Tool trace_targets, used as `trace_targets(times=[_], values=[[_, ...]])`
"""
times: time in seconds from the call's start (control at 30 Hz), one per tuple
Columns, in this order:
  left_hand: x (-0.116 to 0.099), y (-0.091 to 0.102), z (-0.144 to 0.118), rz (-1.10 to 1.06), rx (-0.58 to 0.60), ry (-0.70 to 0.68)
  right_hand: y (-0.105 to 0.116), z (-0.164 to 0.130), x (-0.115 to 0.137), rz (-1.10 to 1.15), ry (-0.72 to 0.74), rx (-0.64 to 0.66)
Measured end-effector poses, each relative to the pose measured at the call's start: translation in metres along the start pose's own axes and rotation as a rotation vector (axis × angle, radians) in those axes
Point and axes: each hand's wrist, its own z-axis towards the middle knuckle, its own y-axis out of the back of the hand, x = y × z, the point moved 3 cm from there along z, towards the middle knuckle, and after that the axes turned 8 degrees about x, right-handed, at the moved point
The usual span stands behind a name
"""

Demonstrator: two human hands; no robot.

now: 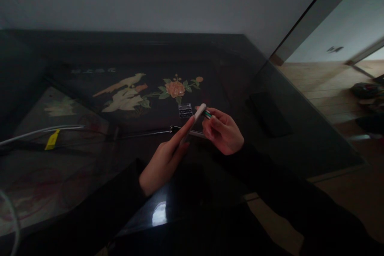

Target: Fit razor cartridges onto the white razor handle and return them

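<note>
My left hand is closed on a slim white object with a rounded end, seen nearly edge-on; it may be a phone, but I cannot tell. My right hand pinches a small thin green-and-white piece against or close beside the white object's upper end. Just beyond the hands, a small clear plastic case with dark compartments lies on the dark glass-topped table. A thin, shiny strip shows between the two hands, partly hidden.
Bird and peony decoration shows in the tabletop. A white cable with a yellow tag runs in from the left. A dark flat object lies to the right. Behind the table is a wall; wooden floor is at right.
</note>
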Motion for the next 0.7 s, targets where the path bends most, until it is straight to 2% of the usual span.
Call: trace_targets(times=[0.23, 0.4, 0.57, 0.7], values=[[-0.006, -0.004, -0.003, -0.007, 0.068, -0.045, 0.001, -0.001, 0.000, -0.024, -0.050, -0.041], [-0.002, -0.001, -0.002, -0.087, 0.076, 0.018, 0.001, -0.001, 0.000, -0.016, -0.013, -0.009], [0.000, 0.007, 0.002, -0.195, -0.041, 0.095, 0.000, 0.001, 0.000, -0.011, -0.033, 0.015], [-0.004, 0.019, 0.004, -0.064, -0.172, 0.128, -0.003, -0.002, -0.006, -0.074, -0.184, 0.071]])
